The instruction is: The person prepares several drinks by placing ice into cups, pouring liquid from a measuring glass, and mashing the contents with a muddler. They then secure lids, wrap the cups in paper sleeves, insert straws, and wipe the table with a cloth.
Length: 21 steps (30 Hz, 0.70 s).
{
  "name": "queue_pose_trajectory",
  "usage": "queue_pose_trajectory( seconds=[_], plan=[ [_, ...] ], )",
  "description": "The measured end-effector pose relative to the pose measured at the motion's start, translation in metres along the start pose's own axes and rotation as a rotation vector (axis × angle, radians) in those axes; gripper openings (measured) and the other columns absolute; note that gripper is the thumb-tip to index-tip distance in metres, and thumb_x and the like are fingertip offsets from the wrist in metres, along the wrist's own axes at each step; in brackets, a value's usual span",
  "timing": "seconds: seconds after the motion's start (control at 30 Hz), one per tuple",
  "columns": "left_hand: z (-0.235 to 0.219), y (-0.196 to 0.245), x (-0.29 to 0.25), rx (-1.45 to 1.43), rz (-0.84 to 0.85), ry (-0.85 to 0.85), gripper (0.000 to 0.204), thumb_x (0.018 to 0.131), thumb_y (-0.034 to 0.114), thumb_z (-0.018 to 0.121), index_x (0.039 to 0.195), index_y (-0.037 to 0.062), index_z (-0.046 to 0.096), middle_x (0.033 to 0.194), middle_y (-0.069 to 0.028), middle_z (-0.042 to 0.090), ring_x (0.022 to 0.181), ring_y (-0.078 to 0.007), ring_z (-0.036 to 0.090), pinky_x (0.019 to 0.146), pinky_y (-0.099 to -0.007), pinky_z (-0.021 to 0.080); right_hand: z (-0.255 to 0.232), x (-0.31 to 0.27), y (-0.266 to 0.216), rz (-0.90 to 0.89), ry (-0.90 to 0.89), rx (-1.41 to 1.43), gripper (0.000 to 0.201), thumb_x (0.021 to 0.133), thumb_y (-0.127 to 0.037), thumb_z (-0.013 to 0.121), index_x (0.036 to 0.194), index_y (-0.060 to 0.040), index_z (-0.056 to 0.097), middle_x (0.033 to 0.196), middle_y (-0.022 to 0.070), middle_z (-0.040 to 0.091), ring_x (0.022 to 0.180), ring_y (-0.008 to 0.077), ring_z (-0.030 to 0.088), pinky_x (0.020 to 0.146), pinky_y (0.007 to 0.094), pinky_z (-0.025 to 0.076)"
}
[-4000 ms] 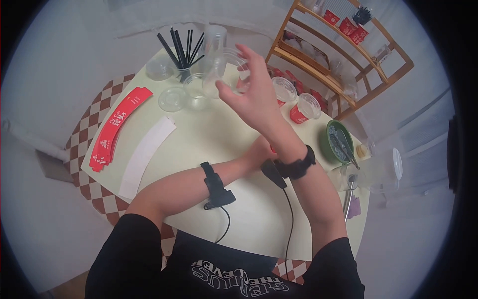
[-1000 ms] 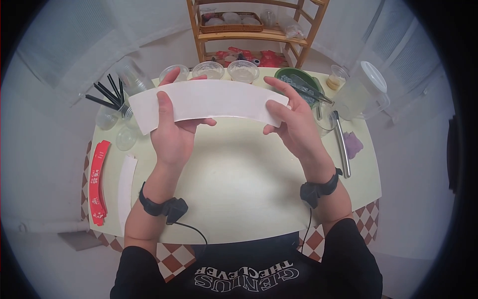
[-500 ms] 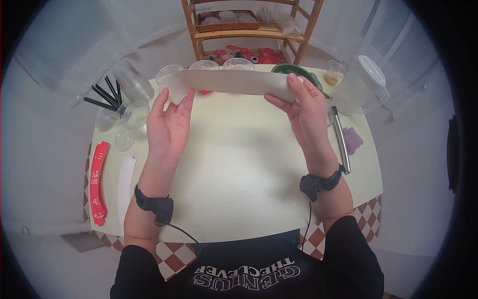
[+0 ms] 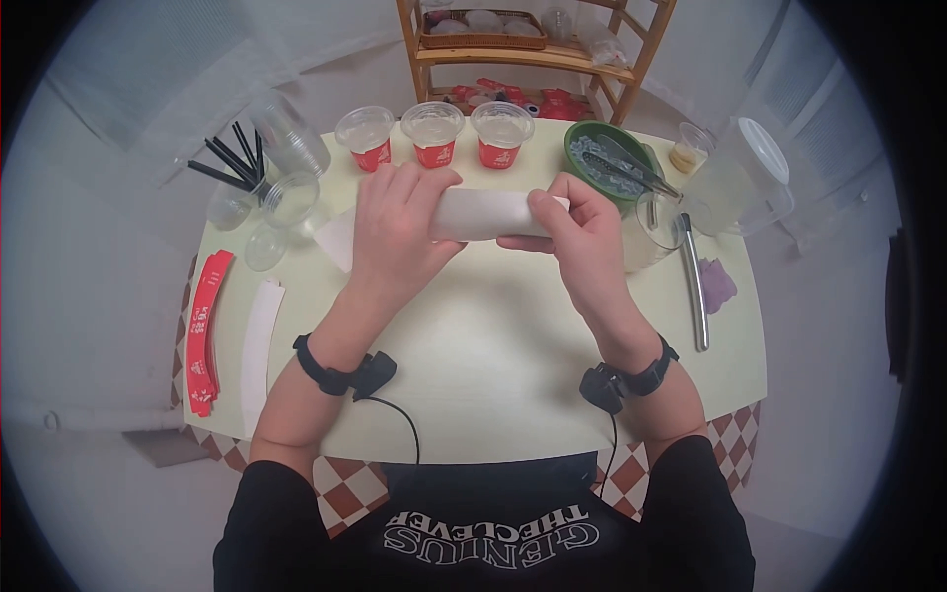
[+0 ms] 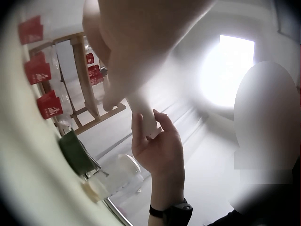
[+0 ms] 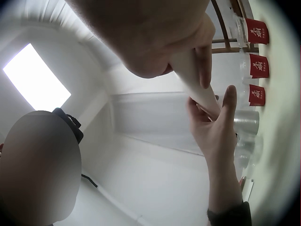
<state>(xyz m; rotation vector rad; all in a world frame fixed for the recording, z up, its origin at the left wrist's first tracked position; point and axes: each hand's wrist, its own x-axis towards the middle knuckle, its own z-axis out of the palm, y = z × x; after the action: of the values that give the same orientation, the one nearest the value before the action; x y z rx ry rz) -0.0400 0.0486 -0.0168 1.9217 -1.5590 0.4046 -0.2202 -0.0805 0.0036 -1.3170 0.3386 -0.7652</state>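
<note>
A curved paper cup sleeve (image 4: 483, 214), white side showing, is held level above the table between both hands. My left hand (image 4: 400, 232) grips it from above, fingers curled over its left part. One pale end of the paper sticks out to the left, below that hand. My right hand (image 4: 590, 247) pinches the right end, thumb on the near face and fingers behind. In the left wrist view the sleeve (image 5: 141, 107) looks bent into a curve. Beyond the hands stand three clear lidded cups, among them the middle cup (image 4: 434, 133), each with a red sleeve.
On the left lie red sleeves (image 4: 205, 331) and a white-side-up strip (image 4: 261, 345). Black straws (image 4: 237, 163), stacked clear cups (image 4: 291, 138) and a lid (image 4: 265, 248) stand behind. To the right are a green bowl (image 4: 602, 163) with tongs, a pitcher (image 4: 750, 173), a metal rod (image 4: 696, 296) and a purple cloth (image 4: 717, 284).
Four seconds ago one hand reached toward the clear cups. The strip was then held up stretched between both hands; now my left hand has moved inward over it, and it is lower and curved.
</note>
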Motion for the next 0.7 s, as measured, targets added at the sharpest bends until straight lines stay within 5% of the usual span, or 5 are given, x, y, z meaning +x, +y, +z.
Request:
queue_pose_trajectory(
  seconds=[0.2,0.43,0.5,0.63,0.7],
  plan=[
    [-0.01,0.008,0.001,-0.096,0.05,0.024,0.033,0.073,0.016,0.092,0.091,0.0068,0.066,0.082,-0.0104,0.071,0.074,-0.031,0.071,0.064,-0.0406,0.054,-0.005,-0.003,-0.004,-0.06,-0.092,-0.085,0.02,0.106,-0.017,0.068,0.095,-0.0016,0.059,0.096,0.0069,0.068,0.084,0.0136,0.073,0.071,0.0302,0.067],
    [-0.043,0.005,-0.032,-0.034,-0.208,-0.234,0.03,0.081,0.019,0.089,0.094,0.0034,0.066,0.084,-0.0137,0.073,0.076,-0.0314,0.072,0.069,-0.0396,0.055,-0.028,-0.009,-0.051,-0.292,-0.105,-0.261,0.02,0.111,-0.022,0.061,0.112,-0.0021,0.064,0.107,0.0094,0.077,0.09,0.0133,0.072,0.08,0.0278,0.055],
    [-0.06,-0.006,-0.048,-0.163,-0.462,-0.272,0.029,0.086,0.021,0.087,0.101,0.0022,0.07,0.09,-0.0143,0.076,0.081,-0.0261,0.074,0.075,-0.0363,0.056,-0.039,-0.011,-0.064,-0.35,-0.089,-0.307,0.018,0.111,-0.019,0.06,0.109,-0.0017,0.065,0.098,0.0088,0.077,0.086,0.0129,0.072,0.078,0.027,0.056],
    [-0.091,-0.029,-0.091,-0.188,-0.632,-0.225,0.032,0.089,0.023,0.088,0.106,0.0014,0.073,0.095,-0.012,0.078,0.086,-0.0215,0.074,0.082,-0.0342,0.056,-0.06,-0.017,-0.083,-0.428,-0.092,-0.346,0.019,0.111,-0.017,0.059,0.104,-0.0015,0.067,0.093,0.009,0.077,0.08,0.0124,0.071,0.076,0.0267,0.056],
    [-0.107,-0.042,-0.11,-0.095,-0.809,-0.14,0.042,0.088,0.029,0.086,0.111,-0.0017,0.069,0.102,-0.0183,0.077,0.095,-0.0297,0.076,0.085,-0.0392,0.057,-0.069,-0.019,-0.089,-0.433,-0.092,-0.361,0.021,0.112,-0.018,0.058,0.103,-0.0015,0.068,0.093,0.0092,0.077,0.079,0.0125,0.071,0.076,0.0267,0.056]
  ],
)
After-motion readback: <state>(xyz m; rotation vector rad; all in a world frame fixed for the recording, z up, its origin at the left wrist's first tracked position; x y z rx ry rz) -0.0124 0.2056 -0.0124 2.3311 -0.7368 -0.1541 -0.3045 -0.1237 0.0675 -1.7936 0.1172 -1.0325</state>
